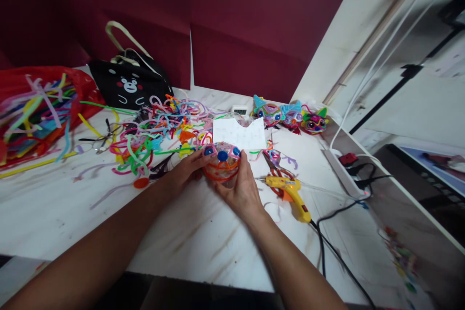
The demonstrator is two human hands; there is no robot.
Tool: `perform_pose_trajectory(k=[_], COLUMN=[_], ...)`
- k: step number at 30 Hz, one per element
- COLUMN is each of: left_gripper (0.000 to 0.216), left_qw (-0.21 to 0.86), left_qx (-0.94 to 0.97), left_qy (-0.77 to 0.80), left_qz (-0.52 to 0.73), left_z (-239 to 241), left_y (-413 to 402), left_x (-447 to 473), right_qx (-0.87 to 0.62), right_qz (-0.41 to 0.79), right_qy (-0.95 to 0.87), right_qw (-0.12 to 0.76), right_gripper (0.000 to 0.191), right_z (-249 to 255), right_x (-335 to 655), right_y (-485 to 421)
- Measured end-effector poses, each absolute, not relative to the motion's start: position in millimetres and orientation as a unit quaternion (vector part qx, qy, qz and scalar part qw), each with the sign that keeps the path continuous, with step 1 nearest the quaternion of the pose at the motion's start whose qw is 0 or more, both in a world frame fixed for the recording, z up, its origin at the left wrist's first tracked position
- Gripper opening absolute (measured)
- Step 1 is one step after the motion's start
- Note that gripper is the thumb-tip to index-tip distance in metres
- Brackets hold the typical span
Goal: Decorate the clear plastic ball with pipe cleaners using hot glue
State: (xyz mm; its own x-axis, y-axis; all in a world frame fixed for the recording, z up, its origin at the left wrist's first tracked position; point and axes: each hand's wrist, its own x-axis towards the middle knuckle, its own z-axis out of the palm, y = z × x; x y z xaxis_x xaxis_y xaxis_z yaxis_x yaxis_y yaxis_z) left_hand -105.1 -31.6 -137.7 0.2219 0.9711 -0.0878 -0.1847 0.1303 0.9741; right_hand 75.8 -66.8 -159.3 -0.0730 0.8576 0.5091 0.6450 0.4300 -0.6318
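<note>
Between both hands is a round, see-through craft face (221,170) with orange pipe-cleaner lines, a blue round nose and two blue eyes edged in pink. My left hand (189,167) grips its left side, the fingers closed at the edge near one eye. On the other side my right hand (242,189) holds it, thumb and fingers around the rim. Just behind it lies a white card (240,134) with a notch in its top edge. A yellow glue gun (288,189) rests to the right of my right hand, by orange-handled scissors (279,172).
Tangled pipe cleaners (141,140) spread over the left of the white table (174,247). A red bag of pipe cleaners (83,88) and a black bag (132,85) stand behind. Several finished craft faces (271,114) sit at the back right. A power strip (341,172) and cables line the right edge.
</note>
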Motion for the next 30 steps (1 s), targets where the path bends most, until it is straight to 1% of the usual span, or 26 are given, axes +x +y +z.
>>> perform_pose_trajectory(k=[6,10,20,26,30], left_gripper=[0.042,0.041,0.046,0.054,0.050], left_qw=[0.603,0.601,0.593,0.589,0.583], left_qx=[0.469,0.465,0.449,0.452,0.454], left_qy=[0.449,0.455,0.481,0.483,0.487], left_qz=[0.463,0.465,0.465,0.464,0.466], left_z=[-134.0,-132.0,-137.1,-138.3,-139.6], left_y=[-34.7,-35.7,-32.0,-31.0,-29.5], left_x=[-103.5,-102.4,-103.4,-103.4,-104.3], right_qx=[-0.527,-0.533,-0.530,-0.537,-0.543], right_qz=[0.124,0.128,0.134,0.127,0.121], right_qy=[-0.718,-0.718,-0.717,-0.720,-0.718], right_qw=[0.437,0.429,0.432,0.421,0.418], right_gripper=[0.111,0.113,0.113,0.115,0.112], right_z=[-158.1,-158.7,-160.6,-161.6,-161.5], right_x=[77.9,79.3,79.9,80.1,80.0], right_y=[-67.7,-67.8,-66.1,-65.9,-66.3])
